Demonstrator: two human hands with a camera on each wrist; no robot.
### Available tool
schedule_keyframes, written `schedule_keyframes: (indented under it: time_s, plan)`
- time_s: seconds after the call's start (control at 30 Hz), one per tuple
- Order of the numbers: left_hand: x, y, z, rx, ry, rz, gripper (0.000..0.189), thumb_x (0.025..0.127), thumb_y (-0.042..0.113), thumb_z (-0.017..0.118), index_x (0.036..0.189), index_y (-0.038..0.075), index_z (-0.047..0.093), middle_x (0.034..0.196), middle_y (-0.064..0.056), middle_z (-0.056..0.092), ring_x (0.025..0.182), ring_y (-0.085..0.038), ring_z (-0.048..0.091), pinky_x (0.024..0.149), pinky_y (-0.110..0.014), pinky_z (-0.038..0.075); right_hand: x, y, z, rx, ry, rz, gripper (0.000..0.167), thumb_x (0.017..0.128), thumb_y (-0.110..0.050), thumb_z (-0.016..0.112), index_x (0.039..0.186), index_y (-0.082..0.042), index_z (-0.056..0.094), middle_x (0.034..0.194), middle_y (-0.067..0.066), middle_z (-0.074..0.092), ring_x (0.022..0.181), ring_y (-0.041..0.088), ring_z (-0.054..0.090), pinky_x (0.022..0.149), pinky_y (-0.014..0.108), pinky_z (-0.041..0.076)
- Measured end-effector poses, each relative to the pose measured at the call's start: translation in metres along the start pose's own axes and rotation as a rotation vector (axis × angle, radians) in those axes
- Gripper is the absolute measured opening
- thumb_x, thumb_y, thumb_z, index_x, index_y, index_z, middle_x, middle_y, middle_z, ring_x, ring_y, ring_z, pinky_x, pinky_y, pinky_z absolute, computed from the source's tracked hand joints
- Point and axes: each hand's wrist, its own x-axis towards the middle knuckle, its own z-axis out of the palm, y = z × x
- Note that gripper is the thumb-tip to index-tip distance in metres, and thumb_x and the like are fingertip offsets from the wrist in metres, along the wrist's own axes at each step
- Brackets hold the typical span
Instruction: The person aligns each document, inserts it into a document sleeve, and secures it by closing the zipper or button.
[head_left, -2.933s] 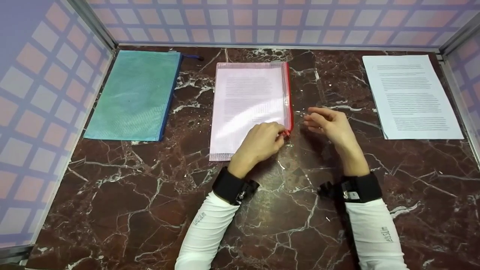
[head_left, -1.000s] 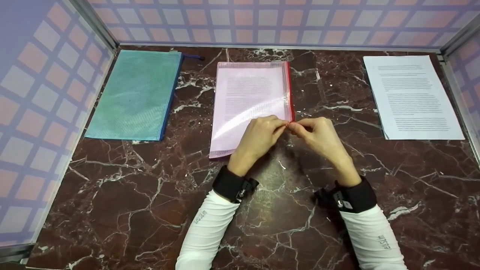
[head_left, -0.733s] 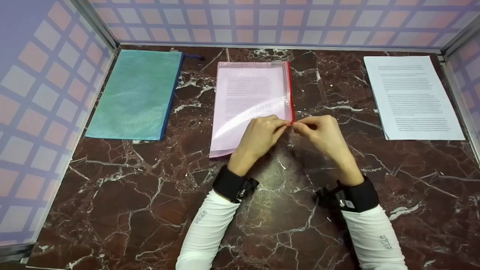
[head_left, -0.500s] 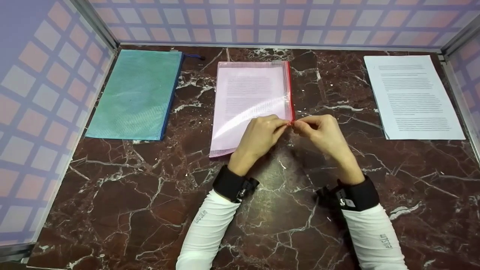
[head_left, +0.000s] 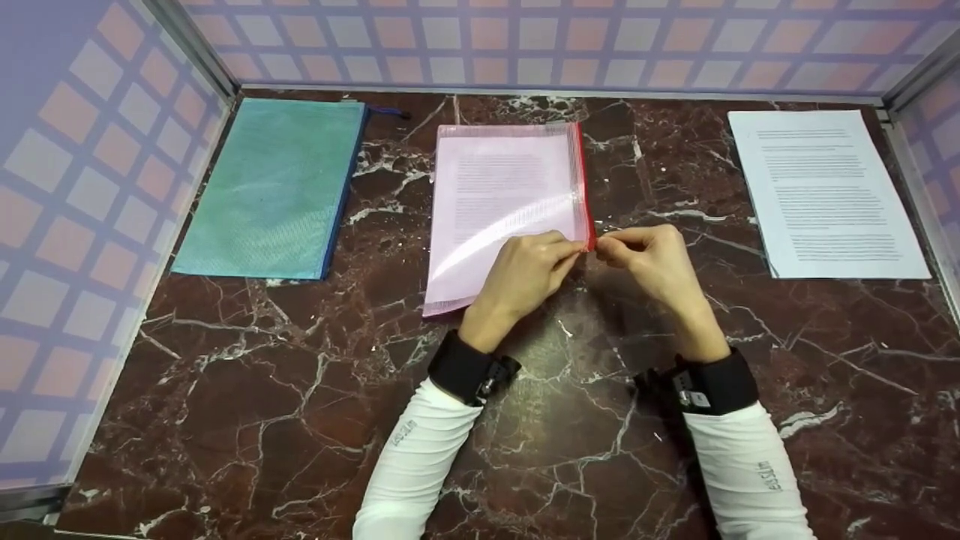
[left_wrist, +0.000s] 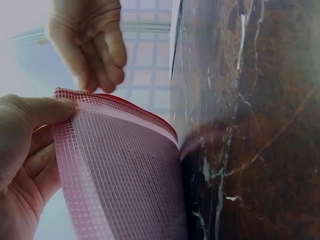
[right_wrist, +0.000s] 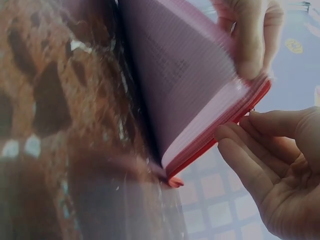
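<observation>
A pink mesh zipper pouch (head_left: 499, 176) lies mid-table, a printed sheet showing through it. Its red zipper (head_left: 583, 169) runs down the right side. My left hand (head_left: 529, 274) pinches the near right corner between thumb and fingers, and that corner is raised off the table, as the left wrist view shows with the bent pouch (left_wrist: 135, 165). Right beside that corner, my right hand (head_left: 656, 259) has thumb and forefinger together at the zipper's near end. In the right wrist view, these fingertips meet at a small zipper pull on the red zipper (right_wrist: 210, 140), mostly hidden by them.
A green mesh zipper pouch (head_left: 270, 187) with a blue edge lies at the left. Printed paper sheets (head_left: 829, 195) lie at the right. Patterned panels (head_left: 517, 45) border the dark marble table (head_left: 262, 420) at the back and sides.
My right hand, earlier apart from the pouch, has come in to the zipper's near end and since shifted slightly right. The pouch's near right corner has risen and moved a little right with my left hand.
</observation>
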Motion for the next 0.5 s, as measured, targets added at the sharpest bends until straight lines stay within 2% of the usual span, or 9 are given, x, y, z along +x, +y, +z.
schedule_keyframes:
  time_s: [0.23,0.33,0.5]
  plan:
    - [0.0,0.0,-0.001,-0.034,0.02,0.05,0.018,0.094,0.007,0.064,0.108,0.003,0.075,0.091,-0.008,0.077,0.073,-0.019,0.072,0.069,-0.025,0.059,0.001,0.002,-0.002,0.026,0.014,0.022,0.02,0.092,-0.013,0.069,0.097,0.005,0.077,0.092,0.027,0.074,0.067,0.004,0.071,0.065,0.016,0.059]
    - [0.0,0.001,-0.002,-0.035,0.027,0.076,0.018,0.094,0.009,0.064,0.108,0.004,0.075,0.093,-0.008,0.077,0.075,-0.018,0.072,0.071,-0.024,0.06,0.003,0.007,-0.004,0.015,0.023,0.022,0.019,0.092,-0.011,0.069,0.098,0.006,0.076,0.092,0.028,0.074,0.065,0.0,0.07,0.065,0.014,0.058]
    - [0.0,0.002,-0.007,-0.044,0.024,0.094,0.019,0.095,0.01,0.063,0.109,0.006,0.075,0.098,-0.007,0.077,0.08,-0.017,0.073,0.076,-0.023,0.06,0.006,0.02,-0.01,-0.002,0.058,0.035,0.021,0.091,-0.016,0.071,0.098,0.003,0.077,0.088,0.024,0.075,0.066,0.006,0.071,0.063,0.015,0.057]
